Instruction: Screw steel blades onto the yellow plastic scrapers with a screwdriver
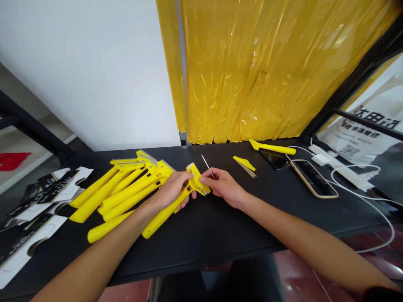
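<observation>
My left hand (174, 186) is closed around a yellow scraper (163, 214) near its head, and the handle slants down toward the front edge of the table. At the other side of the head, my right hand (225, 186) pinches the scraper's edge with its thumb. A thin metal rod (206, 163) also sticks up from the fingers of my right hand; its lower end is mostly hidden. Several more yellow scrapers (126, 197) lie piled to the left, partly behind my left forearm. Beyond my right hand rests a loose yellow plate (244, 162) with a metal blade (250, 171).
Another yellow scraper (277, 148) lies at the back right, by a dark phone (275, 160). A phone in a beige case (315, 178), a white power strip (343, 170) and cables are farther right. Black-and-white cardboard sleeves (47, 201) are heaped at the left.
</observation>
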The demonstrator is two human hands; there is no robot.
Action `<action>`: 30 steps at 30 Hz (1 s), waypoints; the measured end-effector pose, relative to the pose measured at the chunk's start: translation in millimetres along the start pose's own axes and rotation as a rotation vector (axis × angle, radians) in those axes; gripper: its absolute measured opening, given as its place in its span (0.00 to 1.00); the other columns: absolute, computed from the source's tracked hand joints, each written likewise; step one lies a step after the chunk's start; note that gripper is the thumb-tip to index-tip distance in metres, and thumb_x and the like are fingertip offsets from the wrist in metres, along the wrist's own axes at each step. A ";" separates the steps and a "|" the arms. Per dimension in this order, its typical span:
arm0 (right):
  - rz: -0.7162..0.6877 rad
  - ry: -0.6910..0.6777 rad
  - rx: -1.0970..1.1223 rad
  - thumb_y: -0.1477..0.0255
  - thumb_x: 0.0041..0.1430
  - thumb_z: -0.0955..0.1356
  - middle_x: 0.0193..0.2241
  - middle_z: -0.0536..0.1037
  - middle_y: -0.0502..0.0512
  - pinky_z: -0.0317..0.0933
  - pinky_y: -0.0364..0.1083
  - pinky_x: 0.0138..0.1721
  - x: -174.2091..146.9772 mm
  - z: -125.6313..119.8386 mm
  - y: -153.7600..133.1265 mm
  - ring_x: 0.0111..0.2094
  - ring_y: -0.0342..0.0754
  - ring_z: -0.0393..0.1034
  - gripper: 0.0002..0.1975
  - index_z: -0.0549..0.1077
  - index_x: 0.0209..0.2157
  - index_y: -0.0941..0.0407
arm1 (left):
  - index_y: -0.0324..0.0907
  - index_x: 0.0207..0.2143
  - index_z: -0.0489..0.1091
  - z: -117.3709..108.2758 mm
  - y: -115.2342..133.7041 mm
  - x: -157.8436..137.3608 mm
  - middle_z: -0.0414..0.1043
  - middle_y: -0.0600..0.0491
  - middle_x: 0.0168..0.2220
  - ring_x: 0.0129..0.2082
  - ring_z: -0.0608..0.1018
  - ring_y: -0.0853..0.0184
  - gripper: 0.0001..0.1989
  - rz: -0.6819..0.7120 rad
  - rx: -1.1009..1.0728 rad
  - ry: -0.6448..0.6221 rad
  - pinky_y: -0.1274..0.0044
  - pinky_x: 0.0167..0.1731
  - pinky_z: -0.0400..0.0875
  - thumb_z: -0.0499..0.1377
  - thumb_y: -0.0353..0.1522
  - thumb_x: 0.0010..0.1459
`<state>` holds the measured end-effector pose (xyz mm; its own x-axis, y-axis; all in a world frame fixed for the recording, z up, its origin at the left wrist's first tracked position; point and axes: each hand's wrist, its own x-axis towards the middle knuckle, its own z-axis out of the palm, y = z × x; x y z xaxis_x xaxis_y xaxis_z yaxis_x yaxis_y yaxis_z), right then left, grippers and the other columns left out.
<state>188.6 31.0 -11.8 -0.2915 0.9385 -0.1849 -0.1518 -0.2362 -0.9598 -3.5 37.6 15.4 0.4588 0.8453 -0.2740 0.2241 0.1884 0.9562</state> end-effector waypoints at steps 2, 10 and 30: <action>-0.009 0.024 -0.028 0.61 0.45 0.79 0.21 0.64 0.41 0.37 0.39 0.15 -0.3 1.5 0.9 0.16 0.34 0.46 0.19 0.71 0.31 0.56 | 0.41 0.26 0.68 -0.2 0.2 -0.7 0.69 0.54 0.16 0.09 0.66 0.71 0.21 0.014 -0.010 -0.034 0.79 0.08 0.60 0.46 0.42 0.66; -0.001 0.010 -0.052 0.62 0.44 0.79 0.20 0.64 0.41 0.36 0.39 0.15 -2.3 2.2 -1.5 0.16 0.33 0.46 0.20 0.68 0.29 0.55 | 0.40 0.33 0.67 0.4 -0.6 -4.2 0.74 0.54 0.26 0.12 0.69 0.74 0.10 0.122 0.129 -0.106 0.82 0.09 0.60 0.61 0.38 0.59; -0.294 -0.077 -0.331 0.58 0.51 0.75 0.26 0.75 0.49 0.58 0.43 0.31 -0.9 -10.9 -11.4 0.27 0.42 0.63 0.14 0.79 0.29 0.56 | 0.41 0.28 0.66 -8.3 0.5 -7.4 0.67 0.57 0.19 0.14 0.67 0.74 0.16 0.112 0.190 -0.152 0.81 0.15 0.61 0.58 0.42 0.63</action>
<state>200.9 35.5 -3.0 -0.3526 0.9292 0.1104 0.0678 0.1431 -0.9874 -13.9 35.6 18.8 0.6105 0.7681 -0.1932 0.3153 -0.0119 0.9489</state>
